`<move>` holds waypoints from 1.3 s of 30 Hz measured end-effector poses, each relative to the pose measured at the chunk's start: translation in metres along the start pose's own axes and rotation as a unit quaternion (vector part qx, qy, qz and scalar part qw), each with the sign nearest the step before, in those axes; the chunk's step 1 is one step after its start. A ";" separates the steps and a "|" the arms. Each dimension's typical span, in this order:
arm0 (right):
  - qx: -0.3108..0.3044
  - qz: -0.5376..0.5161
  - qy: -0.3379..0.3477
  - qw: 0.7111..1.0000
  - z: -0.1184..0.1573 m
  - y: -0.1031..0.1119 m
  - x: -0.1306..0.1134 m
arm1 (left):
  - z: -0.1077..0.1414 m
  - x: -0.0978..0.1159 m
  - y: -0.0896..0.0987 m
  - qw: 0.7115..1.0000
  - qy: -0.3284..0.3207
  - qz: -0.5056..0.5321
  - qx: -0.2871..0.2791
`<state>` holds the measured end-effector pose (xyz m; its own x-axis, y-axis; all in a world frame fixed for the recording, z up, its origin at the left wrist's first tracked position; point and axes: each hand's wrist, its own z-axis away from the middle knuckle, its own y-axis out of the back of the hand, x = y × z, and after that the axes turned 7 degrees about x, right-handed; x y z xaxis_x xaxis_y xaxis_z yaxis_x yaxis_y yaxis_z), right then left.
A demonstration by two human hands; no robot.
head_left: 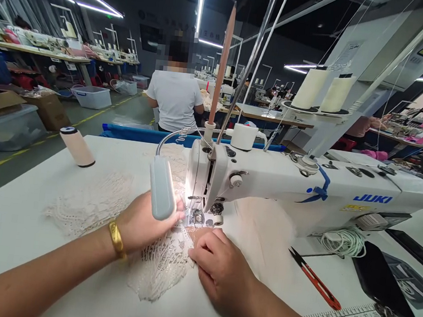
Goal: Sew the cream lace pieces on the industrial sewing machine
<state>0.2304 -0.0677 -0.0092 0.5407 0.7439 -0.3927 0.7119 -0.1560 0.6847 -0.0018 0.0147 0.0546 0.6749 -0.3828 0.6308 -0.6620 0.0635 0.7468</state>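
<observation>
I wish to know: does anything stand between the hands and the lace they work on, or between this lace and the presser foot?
Nothing visible does. The left hand and right hand both touch the lace, whose far end lies close to the presser foot. The gray gooseneck lamp only hides part of the left hand here.
</observation>
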 end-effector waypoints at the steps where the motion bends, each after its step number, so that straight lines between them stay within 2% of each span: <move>1: 0.000 0.004 0.002 1.000 0.000 0.000 0.000 | 0.006 0.002 -0.003 1.000 0.012 -0.010 -0.020; 4: 0.002 0.013 0.004 1.000 -0.001 -0.001 -0.001 | 0.015 0.004 -0.016 0.997 0.016 -0.054 -0.052; 9: 0.010 0.011 0.013 1.000 0.000 -0.002 -0.002 | 0.012 -0.006 -0.028 0.997 -0.022 -0.072 -0.020; 13: 0.010 -0.003 0.024 1.000 0.000 -0.002 -0.001 | 0.015 -0.013 -0.033 0.987 -0.115 -0.113 0.011; 17: 0.016 -0.008 0.028 0.999 0.000 -0.002 -0.001 | 0.028 -0.010 -0.036 0.954 -0.229 -0.189 0.029; 22: 0.016 0.008 0.015 1.000 0.001 -0.004 -0.004 | 0.044 0.003 -0.036 0.921 -0.288 -0.261 0.036; 26: 0.014 0.024 -0.006 1.000 0.000 -0.006 -0.005 | 0.046 -0.003 -0.038 0.923 -0.291 -0.250 0.004; 30: 0.009 0.041 -0.029 0.999 -0.001 -0.007 -0.005 | 0.037 -0.022 -0.038 0.927 -0.301 -0.225 0.017; 34: 0.003 0.054 -0.037 0.998 -0.001 -0.007 -0.007 | 0.027 -0.036 -0.037 0.945 -0.259 -0.199 -0.008; 39: -0.004 0.064 -0.043 0.997 -0.001 -0.008 -0.009 | 0.024 -0.040 -0.037 0.950 -0.238 -0.200 -0.038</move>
<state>0.2195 -0.0722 -0.0107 0.6641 0.6595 -0.3522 0.6311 -0.2418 0.7371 -0.0127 0.0053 -0.0031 0.6316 -0.7627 0.1392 -0.3459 -0.1166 0.9310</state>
